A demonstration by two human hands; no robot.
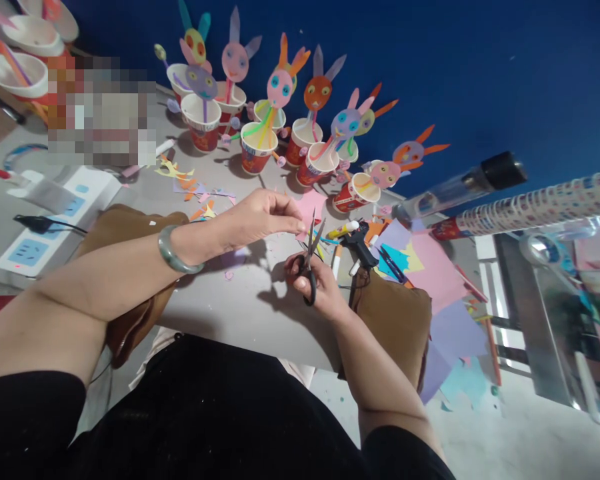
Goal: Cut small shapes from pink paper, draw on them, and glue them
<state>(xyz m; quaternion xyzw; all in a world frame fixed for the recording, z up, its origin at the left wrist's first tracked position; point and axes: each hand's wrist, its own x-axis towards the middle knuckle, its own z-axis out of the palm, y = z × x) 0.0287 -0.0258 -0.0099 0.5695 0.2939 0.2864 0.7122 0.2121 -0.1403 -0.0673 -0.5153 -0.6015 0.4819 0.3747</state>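
Note:
My left hand (257, 220), with a green bangle at its wrist, is pinched at the fingertips on a piece of pink paper (310, 203). My right hand (325, 290) has its fingers through the handles of black-handled scissors (309, 257). The scissor blades point away from me and stand slightly apart, close to the pink paper and the left fingertips. Just beyond the right hand lie a black glue gun (363, 243) and a yellow marker (343, 230). Paper scraps (185, 183) are strewn past my left hand.
Several paper cups with paper rabbit figures (257, 150) line the blue wall. Brown cushions (395, 320) flank the table edge. A white power strip (55, 220) sits at left. Stacked cups (530, 210), a clear tube (455, 187) and coloured sheets (440, 267) are at right.

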